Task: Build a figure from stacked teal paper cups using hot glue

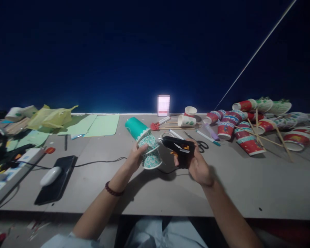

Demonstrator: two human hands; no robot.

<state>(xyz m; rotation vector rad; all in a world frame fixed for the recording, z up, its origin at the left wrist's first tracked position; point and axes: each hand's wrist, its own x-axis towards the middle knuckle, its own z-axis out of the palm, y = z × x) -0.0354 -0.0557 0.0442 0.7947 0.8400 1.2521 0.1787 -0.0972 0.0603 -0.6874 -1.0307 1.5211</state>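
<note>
My left hand (137, 155) is closed around a bent row of paper cups (148, 146), white with a teal pattern, joined to a plain teal cup (136, 127) at the upper left. In my right hand (197, 163) is a black hot glue gun (178, 146) with an orange trigger. Its pale nozzle points left, close to the side of the patterned cups; whether it touches them I cannot tell. Behind the gun lie dark-handled scissors (203, 146). A thin black cord runs across the table under the cups.
Decorated cup chains and sticks (258, 131) crowd the right side. Two white cups (187, 120) stand and lie at the back. On the left are a black phone (57, 182) with a white mouse (51, 176) on it, a power strip (18, 172), green paper (103, 125) and a yellow bag (51, 117).
</note>
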